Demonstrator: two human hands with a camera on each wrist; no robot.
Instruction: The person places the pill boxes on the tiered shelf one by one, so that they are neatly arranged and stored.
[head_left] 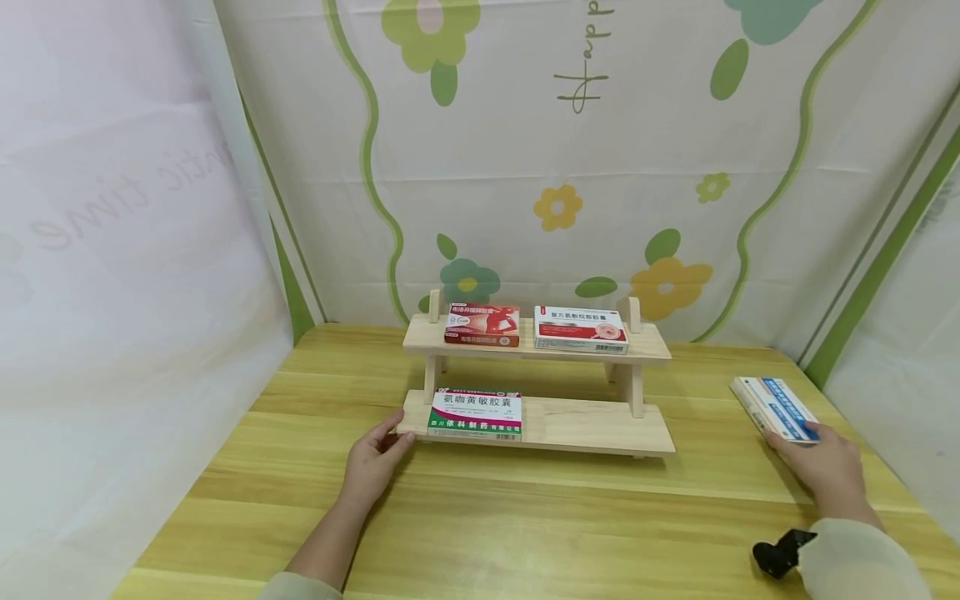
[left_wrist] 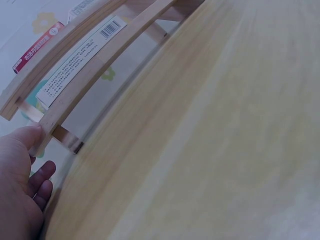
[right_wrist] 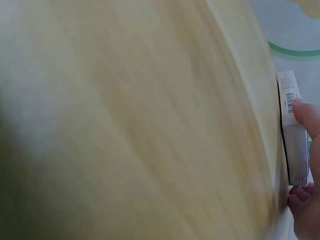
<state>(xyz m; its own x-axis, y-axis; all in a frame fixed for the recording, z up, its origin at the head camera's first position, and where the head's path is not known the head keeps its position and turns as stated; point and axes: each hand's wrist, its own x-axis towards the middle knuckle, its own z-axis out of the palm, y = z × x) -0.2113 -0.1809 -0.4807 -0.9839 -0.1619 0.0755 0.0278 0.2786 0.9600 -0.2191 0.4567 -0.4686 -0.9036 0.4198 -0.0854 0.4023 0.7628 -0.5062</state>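
Note:
A two-tier wooden display rack (head_left: pixel 592 425) stands on the table, medicine boxes on both tiers. My left hand (head_left: pixel 372 462) grips the left end of its lower board, with the thumb against the board's edge in the left wrist view. Close by on that board lies a green, white and magenta medicine box (head_left: pixel 476 414). Off to the right of the rack, my right hand (head_left: pixel 825 467) holds a blue and white medicine box (head_left: pixel 776 407) low at the tabletop. In the right wrist view the thumb lies on the side of this box (right_wrist: pixel 295 150); its far side is hidden.
The upper tier bears a red medicine box (head_left: pixel 482 325) and a red and white one (head_left: pixel 581 329). Behind the wood-grain table (head_left: pixel 525 525) hangs a flowered curtain (head_left: pixel 510 167), with more cloth at both sides. A black strap piece (head_left: pixel 782 554) sticks out by the right sleeve.

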